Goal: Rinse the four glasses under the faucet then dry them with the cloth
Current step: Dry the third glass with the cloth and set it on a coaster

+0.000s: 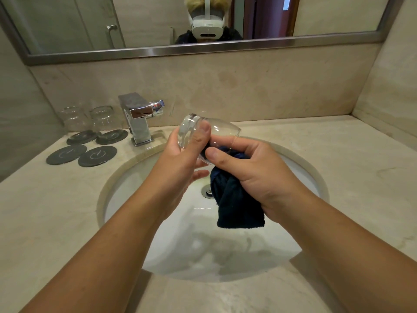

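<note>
Beige stone covers the counter [338, 177] all around a round white sink [158, 233]. Right over the sink, two bare hands work on one glass.

The left hand [180, 154] grips the glass [216, 127] by its thick bottom end. The thumb is on top and the fingers curl under it. The glass is tipped on its side, with its bottom up and to the left and its open mouth to the right.

The right hand [255, 168] holds a dark blue cloth [234, 204] bunched up in its curled fingers. Its thumb sits right at the rim of the glass, and a bit of the cloth is pushed into the mouth. The rest of the cloth hangs down under the right hand. The drain [206, 192] peeks out just below the two hands, beside the hanging cloth.

The faucet [140, 118] stands behind the held glass and a little to the left, near it but not touching. Farther left, well apart from the hands, a second glass [73, 119] and a third glass [102, 117] stand side by side on dark round coasters [112, 136]. Two more dark coasters [97, 156] lie flat in front of those, nearer to the left arm.

High above the hands, a mirror [90, 23] on the wall shows a person wearing a white headset [207, 27].
</note>
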The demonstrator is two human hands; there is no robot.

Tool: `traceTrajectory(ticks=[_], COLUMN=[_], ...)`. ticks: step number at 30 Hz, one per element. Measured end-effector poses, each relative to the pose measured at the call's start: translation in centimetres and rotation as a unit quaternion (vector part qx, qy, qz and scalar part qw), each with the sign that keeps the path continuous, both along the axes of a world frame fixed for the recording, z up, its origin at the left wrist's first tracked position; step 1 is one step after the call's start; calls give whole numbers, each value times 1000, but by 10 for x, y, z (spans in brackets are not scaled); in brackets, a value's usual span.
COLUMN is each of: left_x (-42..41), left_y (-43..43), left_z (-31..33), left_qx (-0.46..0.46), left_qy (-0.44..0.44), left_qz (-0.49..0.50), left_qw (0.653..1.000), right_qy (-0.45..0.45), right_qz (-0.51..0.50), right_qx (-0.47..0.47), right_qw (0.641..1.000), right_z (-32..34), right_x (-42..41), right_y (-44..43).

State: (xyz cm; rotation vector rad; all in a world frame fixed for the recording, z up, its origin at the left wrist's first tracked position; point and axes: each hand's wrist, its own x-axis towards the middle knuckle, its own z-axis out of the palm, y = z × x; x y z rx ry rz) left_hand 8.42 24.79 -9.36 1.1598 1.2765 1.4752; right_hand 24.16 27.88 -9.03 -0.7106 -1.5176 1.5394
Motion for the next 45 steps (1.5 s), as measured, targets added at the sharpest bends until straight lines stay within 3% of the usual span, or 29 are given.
traceTrajectory(ticks=[11,21,29,33,40,45], left_x=[-1,-6,-6,-8,-4,-1], left_y=[0,6,2,4,3,0], left_z=[2,-2,3,1,1,5], left_qx=[45,32,57,35,18,56], left_qy=[-12,-25,-58,-56,-38,-50], left_qz=[42,19,18,-10,42,65], left_qw=[998,999,997,998,998,995], right_qy=[64,52,78,80,38,63], right_qz=[75,24,80,45,-18,39], right_qx=[-115,-85,-140,-116,-21,-90], right_qw=[989,995,984,989,999,993], right_z=[4,5,7,9,8,12], right_x=[5,2,3,2,1,3], right_y=[5,2,3,2,-1,0])
